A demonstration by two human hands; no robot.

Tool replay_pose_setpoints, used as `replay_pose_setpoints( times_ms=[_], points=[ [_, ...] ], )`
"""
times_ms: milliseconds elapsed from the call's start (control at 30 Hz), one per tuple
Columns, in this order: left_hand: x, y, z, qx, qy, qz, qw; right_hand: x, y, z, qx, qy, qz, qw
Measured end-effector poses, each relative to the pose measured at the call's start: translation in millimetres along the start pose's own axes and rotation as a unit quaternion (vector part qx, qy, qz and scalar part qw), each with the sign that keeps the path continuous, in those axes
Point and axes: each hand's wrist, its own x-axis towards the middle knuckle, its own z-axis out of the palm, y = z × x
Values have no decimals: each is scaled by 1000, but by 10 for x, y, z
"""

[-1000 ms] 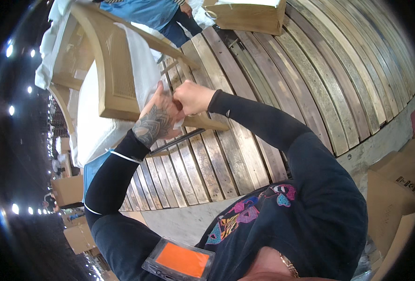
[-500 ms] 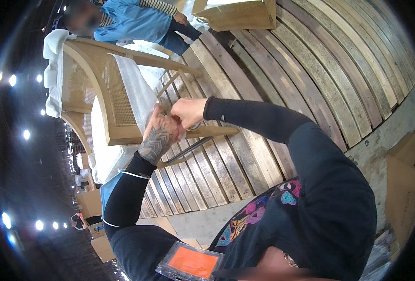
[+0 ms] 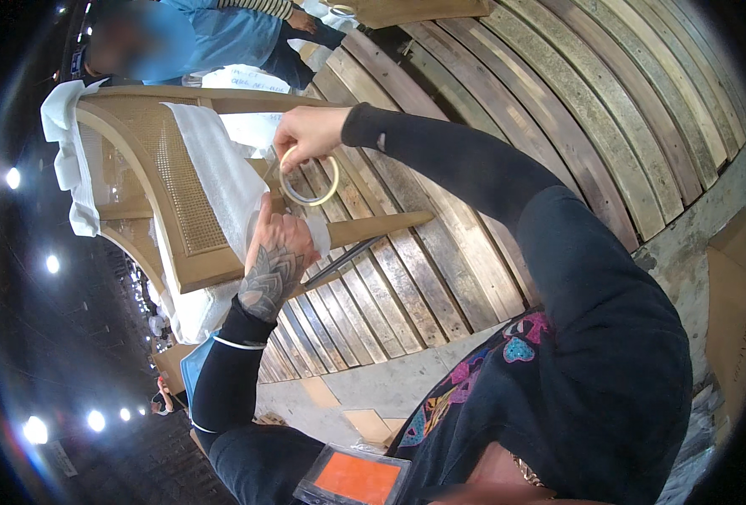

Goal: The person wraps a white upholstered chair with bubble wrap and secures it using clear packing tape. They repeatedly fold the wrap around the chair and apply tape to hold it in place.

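A wooden chair (image 3: 207, 278) with a woven cane panel (image 3: 171, 172) lies tipped over in front of me. White foam sheet (image 3: 209, 143) hangs across the panel toward its leg (image 3: 381, 223). My left hand (image 3: 280, 252) is closed around the upper part of that leg, over the white wrapping, with its index finger pointing up along the foam. Just above it, my right hand (image 3: 310, 135) pinches a roll of pale tape (image 3: 336, 178) by its rim. Whether a strip runs from the roll to the leg, I cannot tell.
The chair rests on a slatted wooden platform (image 3: 550, 126). Across from me is a person in a blue top (image 3: 238, 38). Another wooden piece (image 3: 415, 10) lies at the far edge. Cardboard (image 3: 731, 328) stands on the concrete floor at the right.
My right hand has moved up and away from my left, bringing the tape roll into plain view. My left hand has stayed at the leg. The view has shifted slightly.
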Motion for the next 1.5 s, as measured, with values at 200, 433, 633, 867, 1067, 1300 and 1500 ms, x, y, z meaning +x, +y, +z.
replay_pose_setpoints(
  times_ms=[200, 433, 633, 867, 1067, 1300, 1500],
  points=[
    [9, 6, 1, 35, -14, 11, 999, 671, 512, 465, -10, -80, 123, 989],
    [37, 2, 46, 2, 17, -3, 1000, 1160, 915, 1622, 60, -205, 67, 975],
    [20, -27, 143, -14, 46, 12, 999, 941, 1218, 2275, 68, -258, 20, 963],
    [57, -19, 190, -6, 21, -1, 1000, 746, 1385, 2359, -29, -190, 17, 981],
    [75, -41, 195, -19, 15, 1, 1000, -76, 1126, 1690, 77, 333, 137, 930],
    [59, -16, 181, -4, 17, -13, 1000, -1758, -98, 2367, 160, 257, 105, 947],
    [51, -56, 276, -31, 54, 4, 998, -1361, -251, 2929, 241, 204, 125, 940]
  ],
)
